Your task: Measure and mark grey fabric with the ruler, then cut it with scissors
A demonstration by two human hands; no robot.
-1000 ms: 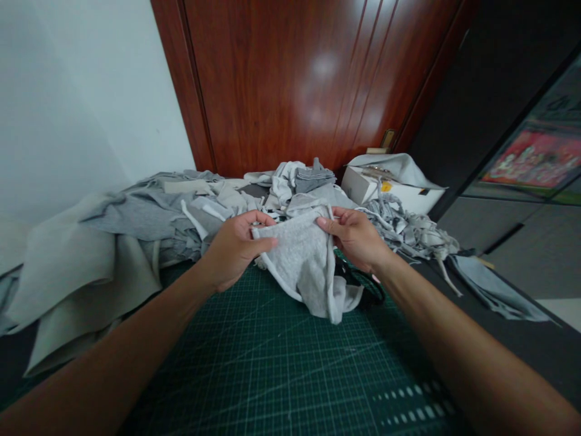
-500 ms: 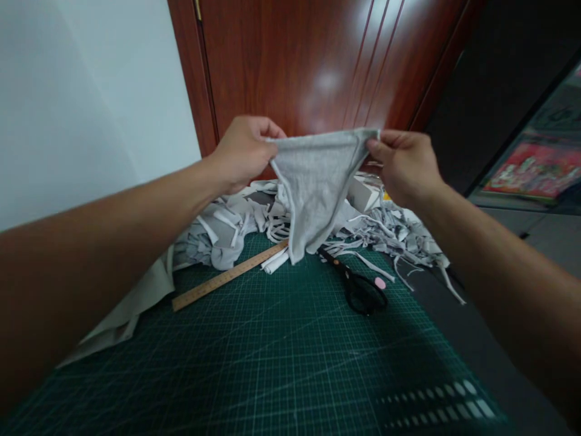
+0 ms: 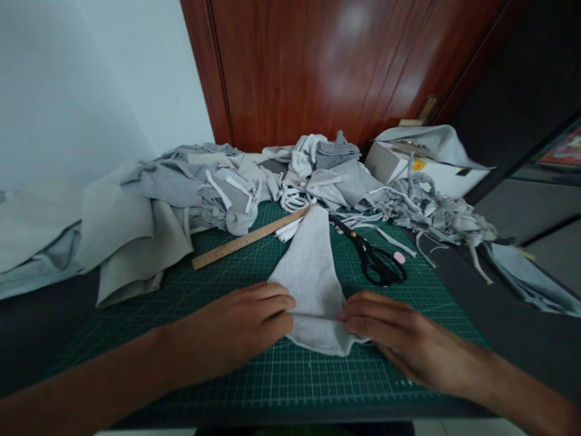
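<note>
A light grey piece of cloth (image 3: 313, 260), narrow at its far end and wider near me, lies on the green cutting mat (image 3: 218, 387). My left hand (image 3: 254, 324) grips its left side, fingers curled over the fabric. On the opposite side my right hand (image 3: 390, 327) holds the edge, its fingertips pressed together and both thumbs mostly hidden. Between the hands a crease crosses the cloth. The far tip overlaps the end of a wooden ruler (image 3: 249, 242). Black-handled scissors (image 3: 384, 266) lie to the right, beside a small pink disc (image 3: 399, 257).
Heaped grey fabric (image 3: 195, 181) lines the back left, with stiffer pale sheets (image 3: 136, 242) at the left edge. Tangled cloth strips (image 3: 436, 206) lie back right, before a white box (image 3: 417, 169). A wooden door (image 3: 318, 72) stands behind.
The cloth, held up stretched between both hands before, has come down toward me onto the mat. Both hands moved down with it, and the view shifted slightly.
</note>
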